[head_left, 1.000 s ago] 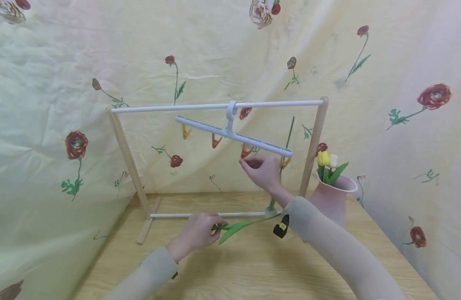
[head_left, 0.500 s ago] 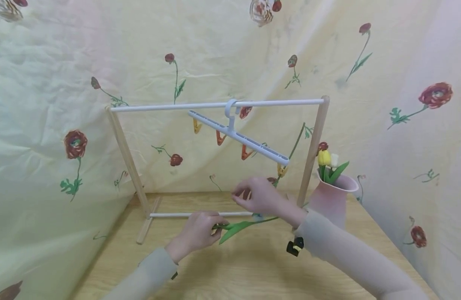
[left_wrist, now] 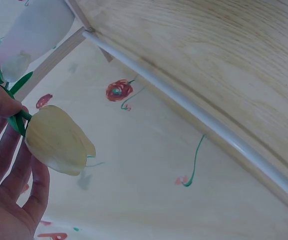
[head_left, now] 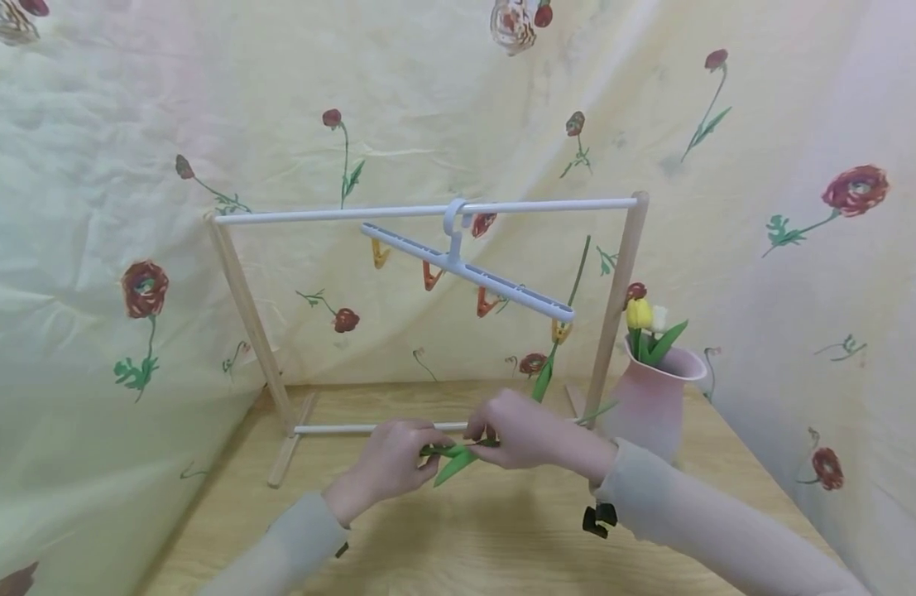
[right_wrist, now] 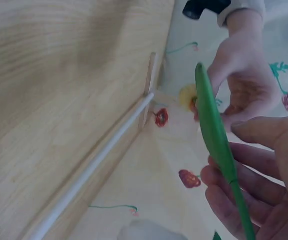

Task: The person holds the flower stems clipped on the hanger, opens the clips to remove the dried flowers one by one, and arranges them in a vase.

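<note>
My left hand pinches a tulip by its stem just behind the pale yellow bloom. That tulip's green leaf lies between the two hands. My right hand has its fingers curled at the same stem, beside the left hand; the right wrist view shows the leaf and stem across these fingers. Above, a pale blue hanger hangs tilted from a rack's top bar, its right end low. An orange-yellow clip there holds a second tulip, bloom downward and hidden behind my right hand.
The wooden rack with white bars stands on the wooden table. Other clips on the hanger include an orange one. A pink-white vase with several tulips stands right. Floral cloth surrounds the table.
My right hand has come down from beside the hanger clips to the tulip stem near my left hand. The hanger has swung and tilted further. The left hand stays put.
</note>
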Available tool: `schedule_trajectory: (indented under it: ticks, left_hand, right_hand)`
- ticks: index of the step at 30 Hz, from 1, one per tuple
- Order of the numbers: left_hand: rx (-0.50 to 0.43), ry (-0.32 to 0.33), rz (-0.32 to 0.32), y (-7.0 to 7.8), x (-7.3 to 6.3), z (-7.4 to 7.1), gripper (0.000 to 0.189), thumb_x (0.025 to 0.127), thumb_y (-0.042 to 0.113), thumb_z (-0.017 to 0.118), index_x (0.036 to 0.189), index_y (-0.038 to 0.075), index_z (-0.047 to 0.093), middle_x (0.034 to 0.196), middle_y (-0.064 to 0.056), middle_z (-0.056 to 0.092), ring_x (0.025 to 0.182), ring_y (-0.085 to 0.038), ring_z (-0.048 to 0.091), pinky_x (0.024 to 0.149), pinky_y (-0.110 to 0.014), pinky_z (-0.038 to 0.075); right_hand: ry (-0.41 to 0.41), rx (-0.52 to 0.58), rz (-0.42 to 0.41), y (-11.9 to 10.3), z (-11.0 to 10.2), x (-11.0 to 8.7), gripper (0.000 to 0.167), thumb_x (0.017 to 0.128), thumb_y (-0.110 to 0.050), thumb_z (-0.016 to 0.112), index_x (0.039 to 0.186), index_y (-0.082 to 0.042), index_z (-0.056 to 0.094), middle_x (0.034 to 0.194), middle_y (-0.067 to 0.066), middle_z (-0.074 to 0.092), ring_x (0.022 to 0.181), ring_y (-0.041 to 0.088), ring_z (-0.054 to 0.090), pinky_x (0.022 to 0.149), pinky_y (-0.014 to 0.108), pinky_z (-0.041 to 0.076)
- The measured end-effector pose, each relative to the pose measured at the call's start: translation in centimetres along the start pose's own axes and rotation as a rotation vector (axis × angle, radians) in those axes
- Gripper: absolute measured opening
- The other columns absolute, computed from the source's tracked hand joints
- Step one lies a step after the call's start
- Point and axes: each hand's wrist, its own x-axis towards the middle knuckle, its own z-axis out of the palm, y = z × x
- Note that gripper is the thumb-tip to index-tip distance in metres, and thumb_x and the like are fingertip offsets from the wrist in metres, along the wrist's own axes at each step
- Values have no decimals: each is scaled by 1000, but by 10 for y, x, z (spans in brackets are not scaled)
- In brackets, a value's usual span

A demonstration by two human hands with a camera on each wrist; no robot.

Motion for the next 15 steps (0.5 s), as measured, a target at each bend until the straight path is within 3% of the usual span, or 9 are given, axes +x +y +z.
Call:
schedule_trajectory:
  ticks: [6,15]
  left_hand:
    - [15,11,16,0,0,-5,21,81,6,86,98,18,83,86,5,79,72,-4,71,64,-15,56]
    - [74,9,25,3,1,-9,21,79,6,88,95,19,83,85,8,78,71,-3,68,68,-22,58]
  right_hand:
    - [-40,28,25,-6,3,-3,4,93,-11,81,91,-14,83,80,-6,78,60,-12,53,54,6,46]
    - [-87,19,47,-10,2,-4,5,92,-9,84,90,-14,83,81,-4,79,63,-8,60,57,7,49]
